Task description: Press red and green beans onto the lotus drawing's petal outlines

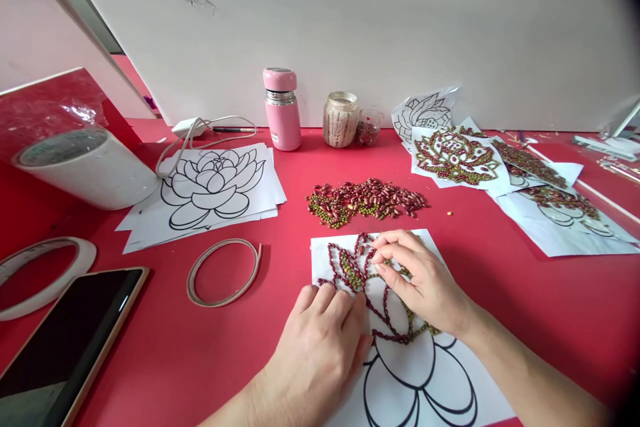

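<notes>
A sheet of paper (400,380) with a black lotus outline lies in front of me, its upper petals edged with dark red beans (385,303) and partly filled with green ones (353,273). My left hand (320,340) rests on the sheet's left side, fingers curled together and their tips hidden. Above the upper petals, my right hand (417,273) has thumb and index finger pinched close to the bean lines; whatever they hold is too small to make out. Just beyond the sheet lies a loose pile of red and green beans (367,201).
At the back stand a pink flask (283,113), a glue-streaked jar (340,120) and a small bean cup (369,130). Printed lotus sheets (215,190), a tape ring (224,273), a white roll (95,167) and a phone (70,347) lie left; bean-covered sheets (457,157) right.
</notes>
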### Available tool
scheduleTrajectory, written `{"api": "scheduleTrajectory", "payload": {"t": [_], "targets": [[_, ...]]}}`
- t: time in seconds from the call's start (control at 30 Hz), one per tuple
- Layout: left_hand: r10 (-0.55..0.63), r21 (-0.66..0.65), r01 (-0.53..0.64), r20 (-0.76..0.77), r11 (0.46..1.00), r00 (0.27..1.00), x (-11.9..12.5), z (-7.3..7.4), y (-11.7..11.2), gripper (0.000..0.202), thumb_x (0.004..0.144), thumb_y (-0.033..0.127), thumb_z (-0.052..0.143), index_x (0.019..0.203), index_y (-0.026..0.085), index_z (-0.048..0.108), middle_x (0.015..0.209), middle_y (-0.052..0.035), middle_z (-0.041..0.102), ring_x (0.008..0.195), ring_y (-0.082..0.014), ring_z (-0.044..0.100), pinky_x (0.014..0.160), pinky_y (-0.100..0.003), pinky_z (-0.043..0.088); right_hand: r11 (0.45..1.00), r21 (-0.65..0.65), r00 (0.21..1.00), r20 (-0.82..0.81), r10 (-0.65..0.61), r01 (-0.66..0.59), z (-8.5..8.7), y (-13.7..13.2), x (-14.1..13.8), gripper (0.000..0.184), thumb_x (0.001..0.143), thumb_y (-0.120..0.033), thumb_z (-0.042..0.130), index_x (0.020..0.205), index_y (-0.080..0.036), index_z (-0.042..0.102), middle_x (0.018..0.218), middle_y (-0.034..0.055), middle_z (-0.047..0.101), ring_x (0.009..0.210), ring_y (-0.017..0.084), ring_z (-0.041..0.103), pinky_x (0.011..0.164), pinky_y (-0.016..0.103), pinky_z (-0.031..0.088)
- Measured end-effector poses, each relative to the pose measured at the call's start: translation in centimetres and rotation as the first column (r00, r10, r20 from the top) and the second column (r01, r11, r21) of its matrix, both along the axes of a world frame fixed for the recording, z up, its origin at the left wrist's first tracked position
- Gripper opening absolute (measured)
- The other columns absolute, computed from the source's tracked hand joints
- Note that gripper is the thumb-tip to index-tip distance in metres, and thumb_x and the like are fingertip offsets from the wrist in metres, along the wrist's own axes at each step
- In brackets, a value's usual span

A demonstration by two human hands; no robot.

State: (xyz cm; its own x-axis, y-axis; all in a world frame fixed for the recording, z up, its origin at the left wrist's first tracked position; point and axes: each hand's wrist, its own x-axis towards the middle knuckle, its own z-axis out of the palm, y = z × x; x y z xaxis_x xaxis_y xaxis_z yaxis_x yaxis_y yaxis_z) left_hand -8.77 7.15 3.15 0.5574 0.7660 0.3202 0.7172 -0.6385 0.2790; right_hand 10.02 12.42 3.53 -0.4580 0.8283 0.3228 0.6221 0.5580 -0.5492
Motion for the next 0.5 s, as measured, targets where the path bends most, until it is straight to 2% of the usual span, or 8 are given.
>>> {"api": "scheduleTrajectory", "payload": {"t": [0.2,0.5], "targets": [[0.007,-0.013,-0.008,-0.047,1.0,0.999,-0.03,-0.09,0.16,0.023,0.08,0.026,0.047,0.1,0.017,0.055,0.076,-0.0019,0.05,0.067,-0.0165,0.039,0.06,-0.031,0.027,1.0,-0.014,1.0,-0.007,0.004,-0.004,0.03,0.17,0.0,0.01,0.083,-0.016,0.046,0.085,-0.018,0.055,0.096,0.0054,0.05,0.095,0.015,0.05,0.084,0.029,0.041],[0.017,0.063,-0.012,-0.083,0.998,0.996,0.24,-0.07,0.17,0.026,0.08,0.03,0.048,0.101,0.016,0.055,0.079,-0.0023,0.051,0.07,-0.0177,0.04,0.063,-0.034,0.029,0.999,-0.029,1.0,-0.01,0.018,-0.018,-0.01,0.11,0.0,0.01,0.084,-0.016,0.045,0.085,-0.018,0.054,0.098,0.0046,0.049,0.096,0.014,0.049,0.085,0.028,0.04]]}}
